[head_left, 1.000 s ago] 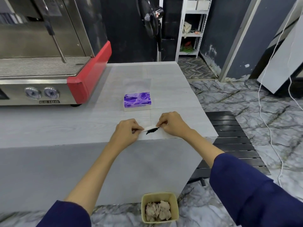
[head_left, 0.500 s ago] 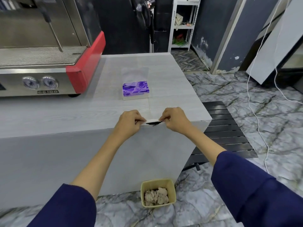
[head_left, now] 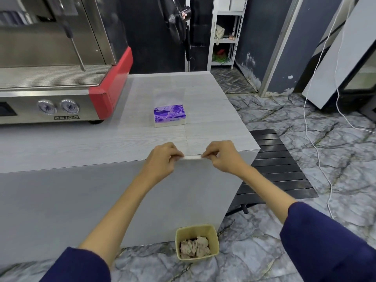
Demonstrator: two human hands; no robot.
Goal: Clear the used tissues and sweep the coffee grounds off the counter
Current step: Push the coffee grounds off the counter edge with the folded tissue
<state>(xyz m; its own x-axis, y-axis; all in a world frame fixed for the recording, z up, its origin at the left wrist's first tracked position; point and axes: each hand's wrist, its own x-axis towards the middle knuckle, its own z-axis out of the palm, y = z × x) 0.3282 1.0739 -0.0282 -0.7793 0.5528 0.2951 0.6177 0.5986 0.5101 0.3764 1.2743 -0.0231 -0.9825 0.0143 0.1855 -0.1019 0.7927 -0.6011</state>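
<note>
My left hand [head_left: 162, 159] pinches one end of a folded white tissue [head_left: 192, 157]; my right hand [head_left: 220, 156] pinches the other end, so the strip is stretched between them right at the near edge of the bench [head_left: 81, 147], toward its near right corner. I cannot see any coffee grounds on the strip or on the bench top from here; whether some lie in the fold I cannot tell. On the floor below, against the front face of the bench, stands a small yellow bin [head_left: 197, 242] with crumpled used tissues [head_left: 195, 246] already in it; so that part looks largely done. Further back on the bench sits a purple tissue box [head_left: 169, 115], well apart from my hands; an espresso machine [head_left: 61, 64] fills the far left corner. By my reckoning the sweeping is close to finished; what is left is to drop this tissue into the bin and check the top for stray grounds.
</note>
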